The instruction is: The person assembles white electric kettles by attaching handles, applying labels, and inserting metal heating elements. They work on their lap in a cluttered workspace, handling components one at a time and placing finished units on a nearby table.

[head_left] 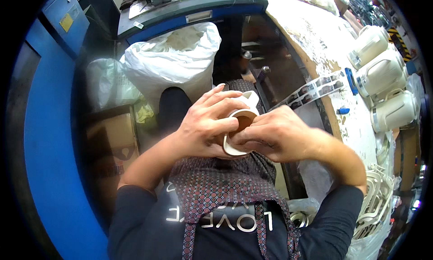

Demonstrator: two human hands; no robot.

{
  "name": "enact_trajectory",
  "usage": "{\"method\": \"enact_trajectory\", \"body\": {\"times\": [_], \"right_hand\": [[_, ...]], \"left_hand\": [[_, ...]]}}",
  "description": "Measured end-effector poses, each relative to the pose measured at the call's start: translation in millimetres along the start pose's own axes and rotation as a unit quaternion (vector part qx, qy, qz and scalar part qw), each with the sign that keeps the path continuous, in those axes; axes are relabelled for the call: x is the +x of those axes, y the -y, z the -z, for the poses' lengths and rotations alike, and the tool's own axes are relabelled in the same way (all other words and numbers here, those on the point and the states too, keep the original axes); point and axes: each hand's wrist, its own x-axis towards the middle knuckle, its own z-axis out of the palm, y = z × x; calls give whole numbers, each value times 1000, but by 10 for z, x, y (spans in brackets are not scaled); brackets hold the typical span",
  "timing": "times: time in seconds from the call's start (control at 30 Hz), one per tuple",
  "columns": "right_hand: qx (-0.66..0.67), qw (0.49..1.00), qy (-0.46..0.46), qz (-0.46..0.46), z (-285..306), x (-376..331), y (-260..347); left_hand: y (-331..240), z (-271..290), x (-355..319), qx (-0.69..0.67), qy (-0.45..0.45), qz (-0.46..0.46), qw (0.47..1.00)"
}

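Observation:
A cream-white hollow plastic vessel [231, 148], similar in colour to the jugs at the right, is held above my lap with its round mouth tipped toward me. My left hand [208, 121] is wrapped around its left side, thumb at the rim and fingers spread over the far side. The fingers of my right hand [276, 133] are bent into the mouth from the right. Their tips are hidden inside, so whatever they pinch does not show. A pale angular part of the vessel sticks out beyond my left fingers.
A white sack [173, 57] stands ahead, below a dark desk [234, 7]. On the worn white table [306, 30] at right are cream jugs [381, 73], a printed strip [313, 91] and a blue tool [351, 81]. Cream handles [374, 197] fill a bag nearby. A blue cabinet [49, 138] borders the left.

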Motion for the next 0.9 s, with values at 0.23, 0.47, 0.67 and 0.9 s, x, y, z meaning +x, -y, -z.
{"method": "enact_trajectory", "body": {"times": [0.23, 0.47, 0.67, 0.9], "right_hand": [[-99, 961, -250, 57, -217, -67, -91], [-107, 951, -290, -6, -826, -453, -947], [32, 912, -364, -185, -969, -501, -1228], [373, 626, -569, -382, -2113, -863, -1665]], "left_hand": [[557, 284, 76, -132, -123, 58, 982], [1447, 835, -195, -490, -382, 357, 697], [2283, 300, -445, -326, -160, 532, 765], [3416, 622, -828, 390, 236, 544, 705]]}}
